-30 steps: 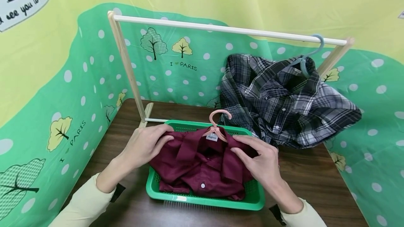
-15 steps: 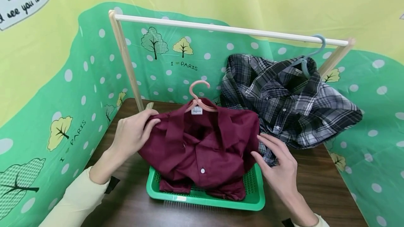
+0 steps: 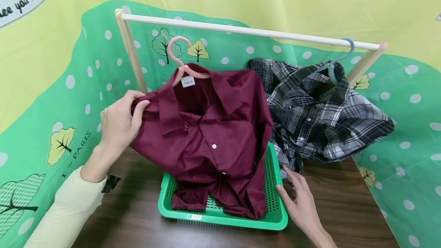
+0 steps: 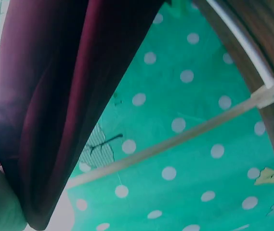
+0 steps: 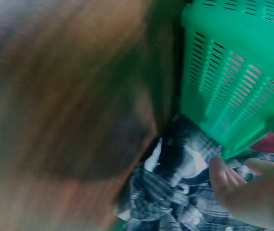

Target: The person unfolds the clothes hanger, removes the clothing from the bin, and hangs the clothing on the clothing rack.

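Note:
A maroon button-up shirt (image 3: 227, 133) on a pink hanger (image 3: 184, 66) is lifted in front of the rack, its lower part still lying in the green basket (image 3: 237, 223). My left hand (image 3: 120, 121) pinches the shirt at its shoulder on the left; in the left wrist view the maroon cloth (image 4: 55, 86) hangs down beside that hand. The hanger's hook stands below the white rod, apart from it. My right hand (image 3: 301, 202) is beside the basket's right rim, fingers extended and holding nothing. In the right wrist view its fingers (image 5: 223, 178) are near the basket corner and the plaid cloth.
A wooden rack with a white rod (image 3: 241, 30) stands behind the basket. On its right end a black and grey plaid shirt (image 3: 310, 121) hangs from a blue hanger (image 3: 332, 70). The table (image 3: 344, 202) is dark wood, with a printed cloth backdrop around it.
The maroon shirt on its hanger has risen out of the basket and moved left with my left hand. My right hand has let go of the shirt and dropped beside the basket.

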Demonstrator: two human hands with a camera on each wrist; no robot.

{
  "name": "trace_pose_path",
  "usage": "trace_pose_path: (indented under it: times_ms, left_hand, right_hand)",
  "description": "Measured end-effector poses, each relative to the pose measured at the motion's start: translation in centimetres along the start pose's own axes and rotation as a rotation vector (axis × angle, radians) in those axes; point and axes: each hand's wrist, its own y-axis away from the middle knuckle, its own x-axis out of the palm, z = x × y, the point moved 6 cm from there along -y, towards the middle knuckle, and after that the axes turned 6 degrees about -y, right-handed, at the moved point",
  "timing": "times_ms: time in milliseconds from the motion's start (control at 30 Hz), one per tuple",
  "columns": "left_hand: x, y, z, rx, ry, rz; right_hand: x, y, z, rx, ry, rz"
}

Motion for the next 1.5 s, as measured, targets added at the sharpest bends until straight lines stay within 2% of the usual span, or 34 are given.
trace_pose_path:
  times_ms: [100, 300, 533, 700, 933, 1233, 1333, 1500]
  left_hand:
    - [-0.6, -0.9, 0.6, -0.028, -0.006, -0.008]
    - [-1.4, -2.5, 1.3, -0.077, -0.009, -0.043]
    - [-1.4, -3.9, 1.0, -0.128, 0.0, -0.044]
    - [-1.1, -4.3, 0.9, -0.156, -0.016, -0.016]
    - [-0.3, -3.5, 1.5, -0.184, -0.015, 0.018]
    - [-0.1, -2.7, 1.7, -0.215, 0.008, 0.027]
    - [-0.4, -2.0, 1.4, -0.179, 0.024, -0.036]
    - [-0.8, -0.2, -0.7, -0.042, 0.07, -0.206]
  right_hand:
    - [0.3, 0.1, -0.3, 0.041, -0.023, 0.047]
    - [0.5, -0.1, -0.2, 0.057, -0.021, 0.069]
    - [0.4, -0.2, -0.1, 0.015, -0.045, 0.039]
    - [0.6, -0.1, -0.1, -0.015, -0.061, 0.015]
    - [0.7, 0.0, -0.3, -0.03, -0.089, 0.004]
    - [0.8, 0.1, -0.5, 0.008, -0.086, 0.032]
    - [0.9, 0.1, -0.5, 0.004, -0.089, 0.03]
    - [0.8, 0.1, -0.4, -0.002, -0.089, 0.019]
